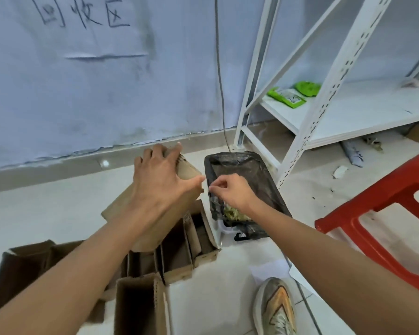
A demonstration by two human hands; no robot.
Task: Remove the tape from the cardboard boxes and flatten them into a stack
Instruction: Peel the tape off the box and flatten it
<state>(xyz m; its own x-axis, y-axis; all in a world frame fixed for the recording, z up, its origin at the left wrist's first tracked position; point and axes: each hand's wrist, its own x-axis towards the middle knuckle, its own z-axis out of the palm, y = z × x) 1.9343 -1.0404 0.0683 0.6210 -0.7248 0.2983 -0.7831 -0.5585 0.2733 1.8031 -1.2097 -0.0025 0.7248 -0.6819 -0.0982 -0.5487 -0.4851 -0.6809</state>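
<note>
My left hand grips a brown cardboard box from above and holds it tilted over the floor. My right hand is just right of the box's corner, with thumb and forefinger pinched on a thin piece of tape that is hard to make out. That hand hovers over the left rim of a bin lined with a black bag. Below my left forearm stand several open cardboard boxes, one nearer me, and a darker one at the left.
A red plastic stool stands at the right. White metal shelving behind the bin holds green packets. A grey cable runs down the wall. My shoe is on the tiled floor at the bottom.
</note>
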